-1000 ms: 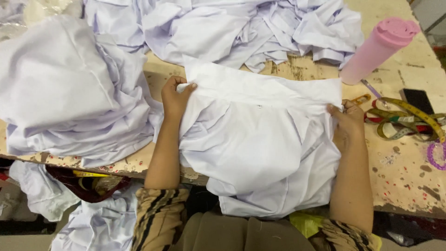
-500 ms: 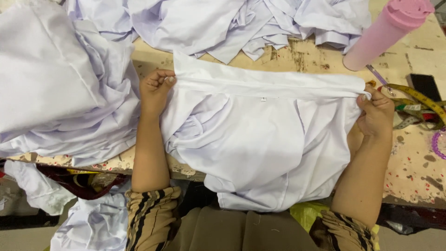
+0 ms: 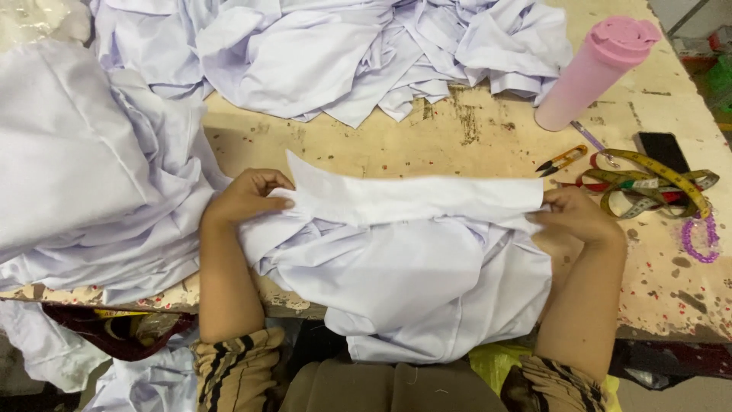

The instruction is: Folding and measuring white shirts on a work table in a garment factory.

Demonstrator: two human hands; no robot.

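Here, two hands, left hand [image 3: 248, 197], right hand [image 3: 573, 215], one white shirt [image 3: 412, 267]

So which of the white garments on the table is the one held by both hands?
The white shirt at the near table edge, its collar band stretched flat between the left hand and right hand. The left heap and far pile lie untouched.

tabletop [image 3: 473, 145]: worn tan wood, stained, paint-specked
white shirt [image 3: 412, 267]: near edge, hangs over it
cloth heap [image 3: 84, 175]: left of shirt, touching
cloth pile [image 3: 343, 53]: beyond shirt
pink bottle [image 3: 591, 72]: beyond-right of shirt
snips [image 3: 563, 160], tape measure [image 3: 648, 183], phone [image 3: 662, 146], purple beads [image 3: 698, 236]: right of shirt
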